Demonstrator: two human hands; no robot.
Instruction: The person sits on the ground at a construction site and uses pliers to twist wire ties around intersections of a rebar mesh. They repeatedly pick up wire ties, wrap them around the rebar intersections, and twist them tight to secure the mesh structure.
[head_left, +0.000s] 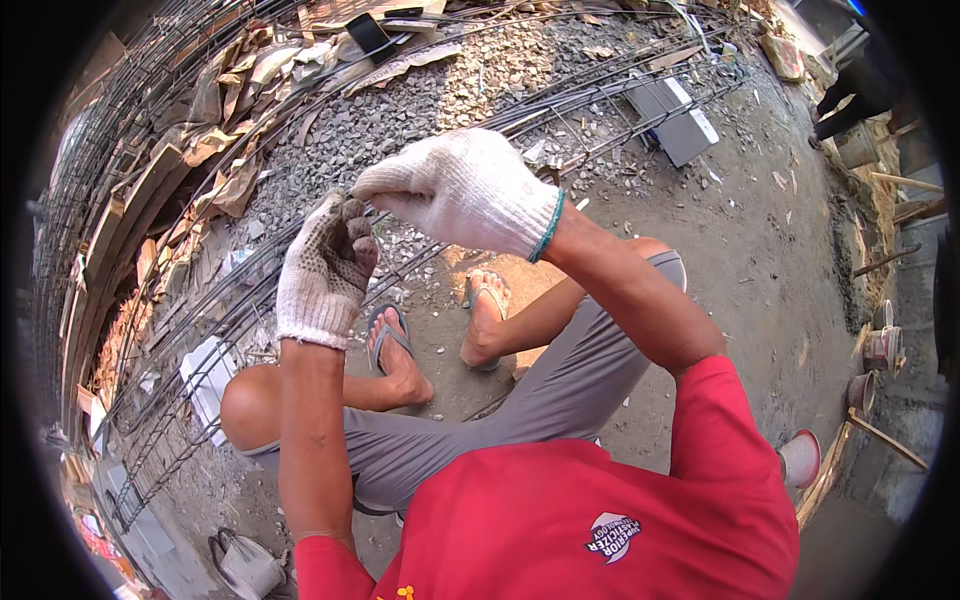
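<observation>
My left hand (326, 266), in a white knit glove with dark dots on its palm, is raised with curled fingers. My right hand (461, 184), in a white knit glove with a teal cuff, meets its fingertips from the right. Whether something thin is pinched between them cannot be made out. Beneath both hands a long cage of steel reinforcing bars (255, 304) runs diagonally across the ground, past my sandalled feet.
Gravel (337, 124) lies beyond the bars. Split boards (112, 240), torn paper sacks and more rebar fill the left. A grey-white block (675, 120) supports the cage at upper right. Buckets (801, 459) line the right edge, and a person (859, 94) stands at top right.
</observation>
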